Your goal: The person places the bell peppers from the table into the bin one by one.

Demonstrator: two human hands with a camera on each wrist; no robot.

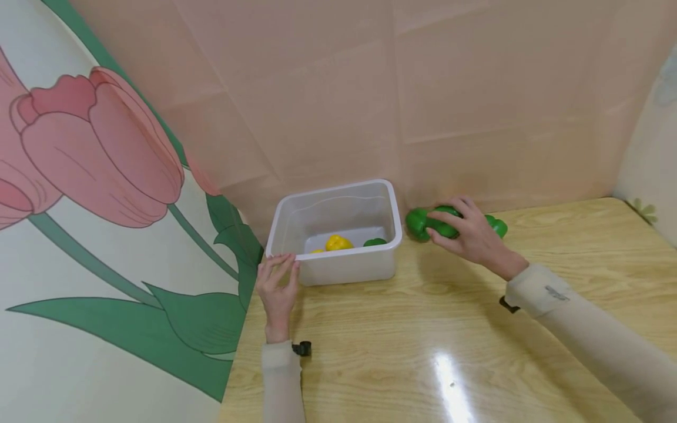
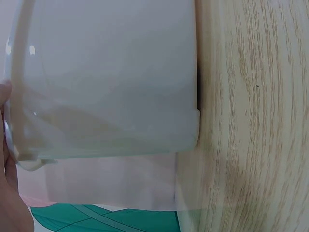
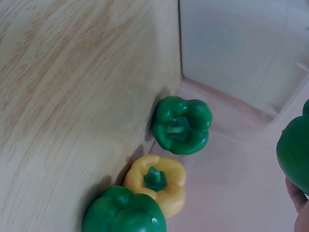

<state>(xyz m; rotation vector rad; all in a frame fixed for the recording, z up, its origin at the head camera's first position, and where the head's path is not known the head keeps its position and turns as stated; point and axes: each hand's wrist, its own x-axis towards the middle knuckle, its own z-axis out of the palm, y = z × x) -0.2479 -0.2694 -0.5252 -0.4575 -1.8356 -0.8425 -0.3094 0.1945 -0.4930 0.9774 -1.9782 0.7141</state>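
Observation:
My left hand (image 1: 277, 288) grips the near left corner of a white plastic bin's rim (image 1: 344, 254), with fingertips on the edge. In the left wrist view, the fingers show at the left border beside the bin wall (image 2: 111, 77). Inside the bin lie a yellow bell pepper (image 1: 338, 242) and a green one (image 1: 374, 241), partly hidden by the front wall. Right of the bin, my right hand (image 1: 471, 232) holds a green bell pepper (image 1: 445, 222) between thumb and fingers. That pepper (image 3: 295, 150) appears above the others at the right wrist view's edge.
Along the back wall sit a green bell pepper (image 3: 181, 124) near the bin, a yellow one (image 3: 157, 183) and another green one (image 3: 124, 212). The yellow one is hidden behind my right hand in the head view. Wood-grain table (image 1: 370, 346) extends in front.

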